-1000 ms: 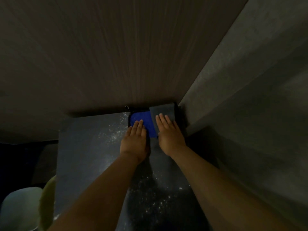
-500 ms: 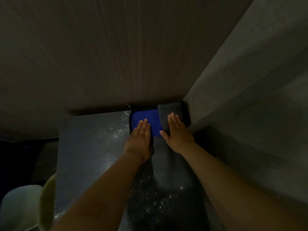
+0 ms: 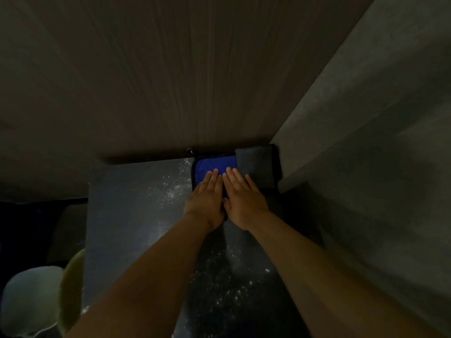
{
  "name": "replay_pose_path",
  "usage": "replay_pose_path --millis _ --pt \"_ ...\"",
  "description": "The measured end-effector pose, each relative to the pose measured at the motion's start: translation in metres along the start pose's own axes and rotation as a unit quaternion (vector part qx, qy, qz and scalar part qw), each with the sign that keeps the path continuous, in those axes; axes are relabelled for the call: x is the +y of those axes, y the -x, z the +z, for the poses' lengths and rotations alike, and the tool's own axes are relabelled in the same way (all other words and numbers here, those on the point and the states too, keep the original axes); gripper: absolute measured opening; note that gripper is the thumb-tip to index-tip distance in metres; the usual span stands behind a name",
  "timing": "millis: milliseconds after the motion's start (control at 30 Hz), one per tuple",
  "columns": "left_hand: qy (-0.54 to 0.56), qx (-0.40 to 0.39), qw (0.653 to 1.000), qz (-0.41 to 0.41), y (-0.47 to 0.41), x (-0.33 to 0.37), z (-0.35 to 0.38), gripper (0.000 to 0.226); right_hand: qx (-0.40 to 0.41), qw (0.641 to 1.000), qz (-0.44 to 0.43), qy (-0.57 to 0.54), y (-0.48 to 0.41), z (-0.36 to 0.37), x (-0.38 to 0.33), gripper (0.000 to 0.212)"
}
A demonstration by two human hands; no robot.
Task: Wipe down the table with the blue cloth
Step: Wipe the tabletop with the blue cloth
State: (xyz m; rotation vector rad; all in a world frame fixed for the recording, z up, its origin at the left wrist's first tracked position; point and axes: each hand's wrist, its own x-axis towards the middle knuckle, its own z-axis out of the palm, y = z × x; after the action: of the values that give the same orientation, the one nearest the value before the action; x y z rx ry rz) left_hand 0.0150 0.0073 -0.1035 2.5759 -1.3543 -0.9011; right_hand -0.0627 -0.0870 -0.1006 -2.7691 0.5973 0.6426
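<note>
Blue cloth is lying in the counter's far right corner by the wall. The left hand and right hand, apart a moment ago, are now pressing flat on it side by side, fingers straight; a wiping stroke is probably starting. It is showing black edging, with a grey flap folded over its right. White specks are dusting the counter.

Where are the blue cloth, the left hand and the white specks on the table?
blue cloth [image 3: 214, 164], head view, its bare blue face.
left hand [image 3: 205, 200], head view, back of the hand.
white specks [image 3: 170, 191], head view, patch left of the cloth.
</note>
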Motion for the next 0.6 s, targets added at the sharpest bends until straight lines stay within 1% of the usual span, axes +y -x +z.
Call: replay_pose_path --millis 67,167,233,300,400,467,600 --pt "0.002 -0.005 1.000 0.001 -0.001 -0.001 0.001 0.085 -0.013 0.999 0.003 0.032 -0.002 -0.004 -0.002 0.062" --pt "-0.034 -0.036 0.999 -0.010 -0.004 -0.001 0.005 0.102 -0.040 0.998 0.006 0.051 -0.009 -0.008 -0.005 0.063" --pt "-0.055 -0.048 0.997 -0.017 -0.008 0.000 0.004 0.107 -0.060 0.997 0.009 0.053 -0.015 -0.010 -0.005 0.063" --pt "-0.049 -0.059 0.997 -0.016 -0.011 0.002 0.000 0.109 -0.067 0.997 0.010 0.047 -0.019 -0.012 -0.005 0.062" --pt "-0.008 -0.064 0.998 -0.013 -0.010 -0.001 -0.005 0.108 -0.060 0.997 0.013 0.054 -0.023 -0.015 -0.008 0.063" --pt "-0.005 -0.059 0.998 -0.010 -0.008 -0.005 -0.006 0.105 -0.055 0.996 0.012 0.075 -0.023 -0.014 -0.011 0.065" --pt "-0.001 -0.047 0.999 -0.016 -0.008 -0.010 -0.013 0.092 -0.052 0.996 0.008 0.075 -0.024 -0.014 -0.016 0.067"
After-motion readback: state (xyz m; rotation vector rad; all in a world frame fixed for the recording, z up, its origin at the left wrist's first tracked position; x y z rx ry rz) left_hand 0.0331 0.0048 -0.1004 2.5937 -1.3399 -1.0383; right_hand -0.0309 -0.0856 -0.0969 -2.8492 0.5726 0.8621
